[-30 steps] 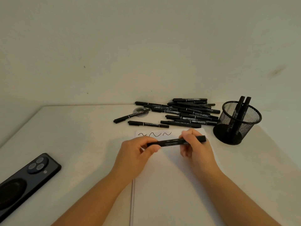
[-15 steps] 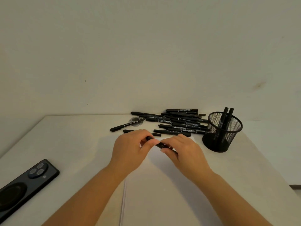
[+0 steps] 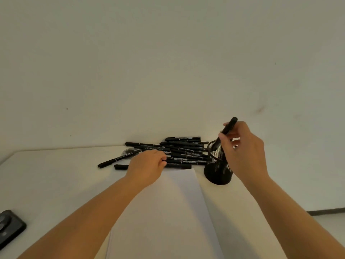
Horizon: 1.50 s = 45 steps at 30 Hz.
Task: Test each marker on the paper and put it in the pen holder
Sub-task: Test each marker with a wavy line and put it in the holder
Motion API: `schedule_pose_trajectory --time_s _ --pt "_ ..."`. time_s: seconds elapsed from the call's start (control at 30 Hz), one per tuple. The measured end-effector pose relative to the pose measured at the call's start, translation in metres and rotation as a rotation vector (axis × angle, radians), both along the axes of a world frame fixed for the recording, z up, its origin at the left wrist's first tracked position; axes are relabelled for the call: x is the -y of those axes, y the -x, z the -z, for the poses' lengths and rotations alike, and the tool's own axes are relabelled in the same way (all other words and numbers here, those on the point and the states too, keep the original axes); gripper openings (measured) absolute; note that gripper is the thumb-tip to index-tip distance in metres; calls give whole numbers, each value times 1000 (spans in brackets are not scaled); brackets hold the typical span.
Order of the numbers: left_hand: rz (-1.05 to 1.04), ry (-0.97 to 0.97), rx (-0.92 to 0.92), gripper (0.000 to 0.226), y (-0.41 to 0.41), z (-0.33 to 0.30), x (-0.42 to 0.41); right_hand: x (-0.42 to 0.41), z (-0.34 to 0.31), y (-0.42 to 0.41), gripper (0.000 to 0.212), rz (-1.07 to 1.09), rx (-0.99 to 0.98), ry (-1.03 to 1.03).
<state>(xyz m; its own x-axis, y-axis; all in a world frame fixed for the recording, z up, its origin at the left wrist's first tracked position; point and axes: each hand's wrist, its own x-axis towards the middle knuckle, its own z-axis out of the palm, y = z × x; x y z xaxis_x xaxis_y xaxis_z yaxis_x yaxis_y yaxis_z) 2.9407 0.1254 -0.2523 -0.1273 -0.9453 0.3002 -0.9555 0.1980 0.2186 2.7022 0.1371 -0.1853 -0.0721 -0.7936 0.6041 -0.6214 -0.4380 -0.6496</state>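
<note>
Pinching a marker (image 3: 226, 128) in your right hand (image 3: 242, 148), you have its lower end inside the mesh pen holder (image 3: 217, 171) at three o'clock of the paper (image 3: 168, 212). Your left hand (image 3: 147, 165) curls narrow onto the pile of markers (image 3: 183, 150) at twelve o'clock; whether it grips one I cannot tell. Most markers look untested, and a phone (image 3: 9, 228) lies clear at eight o'clock.

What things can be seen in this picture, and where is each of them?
marker in hand: one, black, tilted, lower end entering the holder
loose markers: a pile, count unclear, black, far side of table
mesh pen holder: one, black, right of the paper
paper: white, centre of table
phone: one, black, lower left edge
table: one, cream
left hand: reaching into the pile
right hand: holding the marker over the holder
</note>
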Motion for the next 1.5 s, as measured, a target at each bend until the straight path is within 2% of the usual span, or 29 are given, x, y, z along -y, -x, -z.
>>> schedule_pose_trajectory --time_s 0.13,0.23,0.4,0.47,0.6,0.77,0.87,0.93,1.0,1.07,1.1,1.17,1.23,1.33,1.5 --pt "-68 -62 38 27 -9 14 22 9 8 15 15 56 96 -61" --pt "-51 -129 80 29 -7 20 31 14 19 19 20 95 91 -114" --pt "-35 -100 162 25 -1 23 37 19 29 25 57 123 71 -197" --pt "-26 -114 154 25 -2 25 37 20 31 26 65 112 31 -187" --pt "-5 -135 99 23 -2 24 38 20 34 22 53 68 -76 -182" --pt "5 -138 177 25 3 26 36 12 40 16 40 40 -159 -211" --pt "-2 -80 157 23 5 24 33 12 39 16 35 58 -189 -207" --pt "-21 -30 114 21 7 18 28 8 36 15 37 110 -245 -112" --pt "-50 -10 24 20 10 10 20 1 32 9 34 165 -333 112" --pt "-34 -48 -197 17 16 1 10 -8 29 -1 23 127 -345 236" --pt "-5 -65 -334 13 20 -4 3 -13 28 -7 16 63 -323 174" --pt "72 -69 -542 6 26 -12 -10 -22 28 -23 8 -98 -190 -134" --pt "158 -73 -650 13 31 -19 -26 -29 29 -36 11 -226 66 -388" --pt "248 -103 -668 18 32 -23 -49 -38 32 -50 11 -297 382 -463" --pt "178 -63 -712 17 21 -22 -71 -48 34 -64 22 -235 666 -463"
